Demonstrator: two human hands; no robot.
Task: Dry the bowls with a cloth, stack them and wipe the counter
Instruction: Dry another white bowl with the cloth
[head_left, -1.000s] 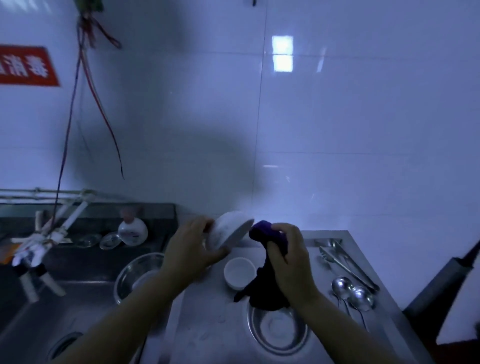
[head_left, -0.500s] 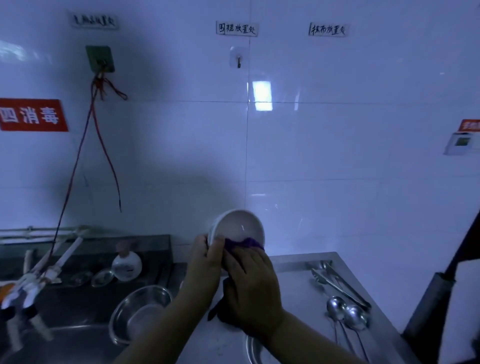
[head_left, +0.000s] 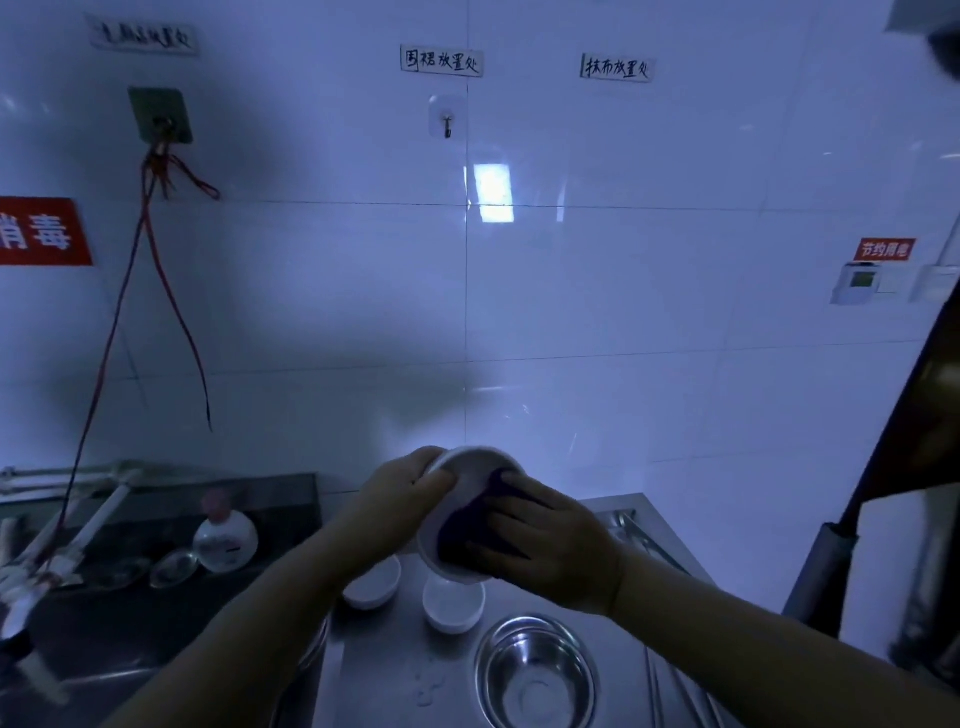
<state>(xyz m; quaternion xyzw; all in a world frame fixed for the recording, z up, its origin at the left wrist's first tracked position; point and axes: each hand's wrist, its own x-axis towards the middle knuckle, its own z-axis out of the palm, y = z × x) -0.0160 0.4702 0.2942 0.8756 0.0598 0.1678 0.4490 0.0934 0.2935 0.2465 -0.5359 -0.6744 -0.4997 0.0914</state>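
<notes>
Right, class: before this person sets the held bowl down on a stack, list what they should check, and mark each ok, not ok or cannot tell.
1. Left hand grips the white bowl by its rim: ok.
2. Purple cloth pressed inside the bowl by the right hand: ok.
3. Bowl fully dry: cannot tell.
4. Two small white bowls waiting on the steel counter: ok.
5. They are stacked: not ok, side by side.
6. Counter dry: not ok, droplets show.

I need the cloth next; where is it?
The dark cloth is centre frame, pressed inside the white bowl by the right hand; the left hand holds the bowl.
</notes>
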